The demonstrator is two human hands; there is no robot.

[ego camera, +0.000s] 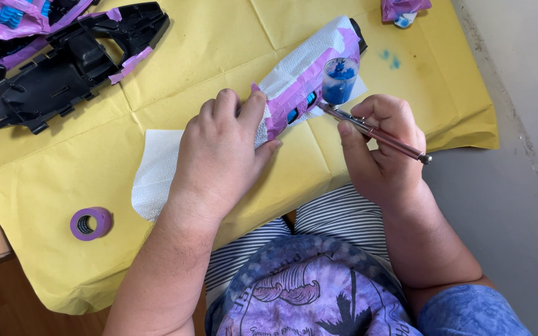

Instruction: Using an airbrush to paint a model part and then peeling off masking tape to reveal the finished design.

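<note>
My left hand [222, 152] grips a black plastic part [309, 78] that is wrapped in white paper towel and purple masking tape, with small blue patches showing through gaps. It lies slanted on yellow paper [219, 50]. My right hand [384, 149] holds a metal airbrush [372, 132] like a pen. Its clear cup [340, 79] holds blue paint, and its tip points at the blue patches on the taped part.
A roll of purple tape [90, 223] lies at the lower left. A large black plastic shell [70, 62] with purple tape lies at the top left. A white paper towel [155, 171] sits under my left wrist. Blue paint spots [390, 59] mark the paper. Grey floor is at right.
</note>
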